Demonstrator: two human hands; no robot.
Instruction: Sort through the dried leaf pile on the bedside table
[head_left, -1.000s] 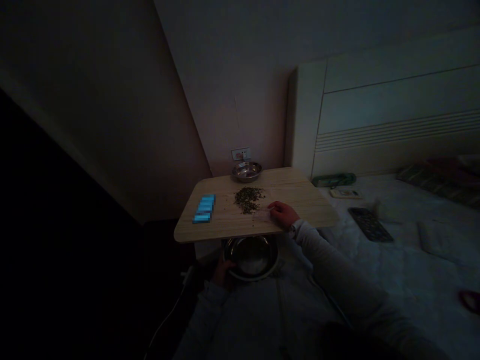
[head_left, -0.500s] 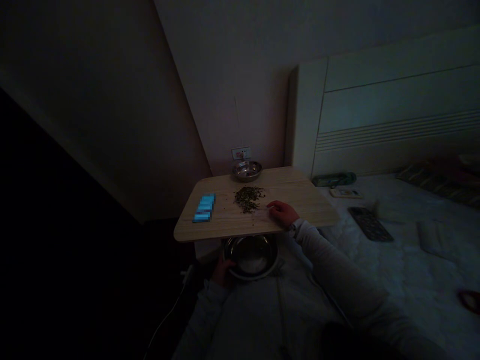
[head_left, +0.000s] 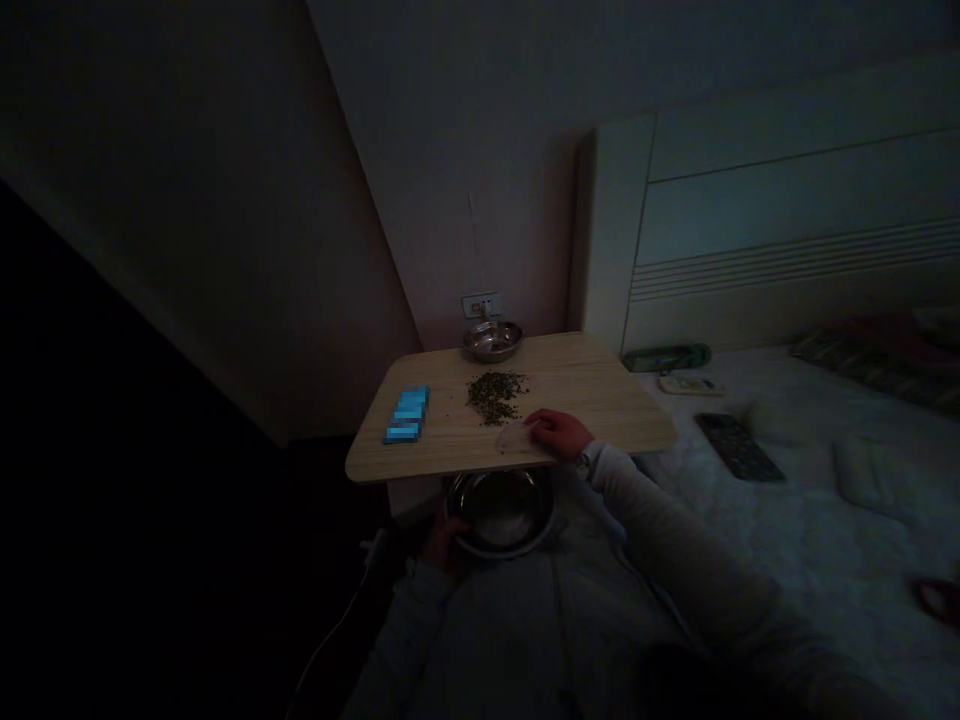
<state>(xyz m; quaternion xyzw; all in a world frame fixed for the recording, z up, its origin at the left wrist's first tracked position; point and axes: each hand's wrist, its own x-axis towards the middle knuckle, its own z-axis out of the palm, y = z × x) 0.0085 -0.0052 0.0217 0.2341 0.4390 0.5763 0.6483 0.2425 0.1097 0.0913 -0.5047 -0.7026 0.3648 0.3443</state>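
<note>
My left hand (head_left: 442,543) grips the left rim of a large metal basin (head_left: 541,535), just below the table's front edge. Above it, my right hand (head_left: 559,435) is over the small wooden table (head_left: 420,464), its fingers closed on a thin, clear piece of plastic (head_left: 512,438) whose exact kind I cannot make out. The plastic lies near the front edge, with a dark speck or two beside it. Just beyond it spreads a pile of small dark green grains (head_left: 495,394), with a few strays around.
A shallow steel bowl (head_left: 493,343) stands at the table's back edge, below a wall socket (head_left: 481,305). A lit phone (head_left: 407,414) lies at the table's left. On the bed to the right are a dark patterned phone-shaped object (head_left: 739,447) and a green item (head_left: 667,358).
My right hand has moved slightly toward me and left, bringing the clear plastic nearer the table's front edge. My left hand stays on the basin.
</note>
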